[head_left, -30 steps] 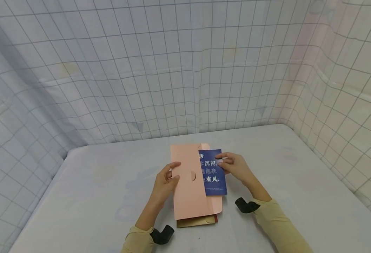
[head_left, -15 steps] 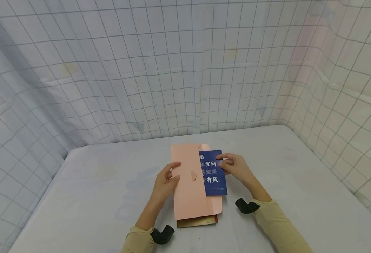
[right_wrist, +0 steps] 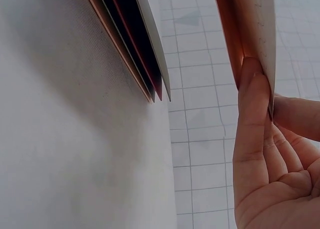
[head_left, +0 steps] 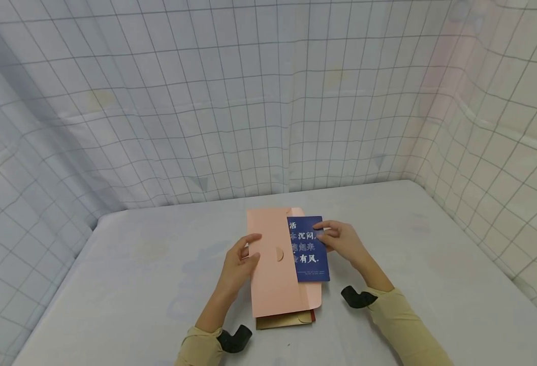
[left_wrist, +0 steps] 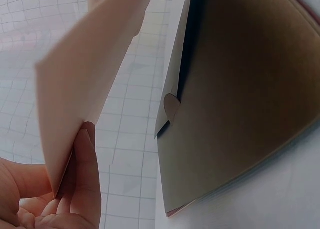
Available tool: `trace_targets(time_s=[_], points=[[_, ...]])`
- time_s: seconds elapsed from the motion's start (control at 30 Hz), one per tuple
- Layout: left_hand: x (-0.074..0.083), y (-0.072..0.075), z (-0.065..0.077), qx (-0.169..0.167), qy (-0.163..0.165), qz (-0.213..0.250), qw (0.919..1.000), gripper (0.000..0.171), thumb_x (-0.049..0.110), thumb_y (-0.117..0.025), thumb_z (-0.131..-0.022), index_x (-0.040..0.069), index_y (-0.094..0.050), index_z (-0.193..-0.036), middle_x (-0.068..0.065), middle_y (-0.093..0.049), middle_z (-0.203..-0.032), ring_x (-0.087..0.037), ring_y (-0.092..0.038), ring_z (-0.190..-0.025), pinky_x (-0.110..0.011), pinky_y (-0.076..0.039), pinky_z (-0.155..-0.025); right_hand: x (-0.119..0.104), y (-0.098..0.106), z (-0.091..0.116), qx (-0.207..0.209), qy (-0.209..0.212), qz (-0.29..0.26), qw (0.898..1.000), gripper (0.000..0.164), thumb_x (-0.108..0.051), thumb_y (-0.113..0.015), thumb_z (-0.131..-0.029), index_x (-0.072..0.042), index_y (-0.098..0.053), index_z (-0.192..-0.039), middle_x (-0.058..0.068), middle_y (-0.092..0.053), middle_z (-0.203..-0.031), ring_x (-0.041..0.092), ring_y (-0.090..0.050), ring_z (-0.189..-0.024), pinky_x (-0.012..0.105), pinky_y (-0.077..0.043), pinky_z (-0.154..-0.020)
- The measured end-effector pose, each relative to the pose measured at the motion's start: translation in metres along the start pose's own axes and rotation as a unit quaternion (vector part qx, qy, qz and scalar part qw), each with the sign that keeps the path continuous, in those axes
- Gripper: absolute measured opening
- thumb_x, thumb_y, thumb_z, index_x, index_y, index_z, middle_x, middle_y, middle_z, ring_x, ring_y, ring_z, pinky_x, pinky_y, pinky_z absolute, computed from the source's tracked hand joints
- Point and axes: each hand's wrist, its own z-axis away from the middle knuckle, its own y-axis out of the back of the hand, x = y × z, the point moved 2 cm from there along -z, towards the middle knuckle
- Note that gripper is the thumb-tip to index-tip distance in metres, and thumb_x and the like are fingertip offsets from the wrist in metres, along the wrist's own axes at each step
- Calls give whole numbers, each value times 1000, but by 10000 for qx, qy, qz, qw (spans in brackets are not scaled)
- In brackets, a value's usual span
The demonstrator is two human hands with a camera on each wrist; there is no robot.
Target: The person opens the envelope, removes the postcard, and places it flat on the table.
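Observation:
My left hand (head_left: 240, 267) pinches the left edge of a pink envelope (head_left: 273, 284), thumb and fingers on opposite faces in the left wrist view. A dark blue card (head_left: 308, 267) with white lettering sticks out of the envelope's right side, its left part hidden inside. My right hand (head_left: 341, 241) pinches the card's right edge near the top. From the right wrist, the fingers (right_wrist: 252, 124) lie along one side of the held paper (right_wrist: 267, 39) with the thumb on the other. The envelope's open flap (head_left: 313, 297) shows below the card.
A gold envelope (head_left: 279, 321) lies beneath the pink one, with a red edge (head_left: 313, 315) showing at its right. In the left wrist view this stack (left_wrist: 240, 114) looks brownish. The white table (head_left: 126, 274) meets a grid-patterned curtain (head_left: 231, 127) behind and at both sides.
The blue card has shifted very slightly to the right, with a little more of its lettering showing. My left hand and the pink envelope stay almost still.

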Motion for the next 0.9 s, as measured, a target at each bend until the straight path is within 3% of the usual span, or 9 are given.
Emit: trace_targets(time_s=[0.9], points=[[0,3,-1,65,86,5,9999,42,-2,-50,-91,12,-51,-131,-24,-64,-113,-18,-66,-79,-25,-52,-64,1,5,-1,38,105,-43,9999,30,-9,-57,-91,2,-57,-119,26,-69,-100,9,-66,-68,26,-56,-66]])
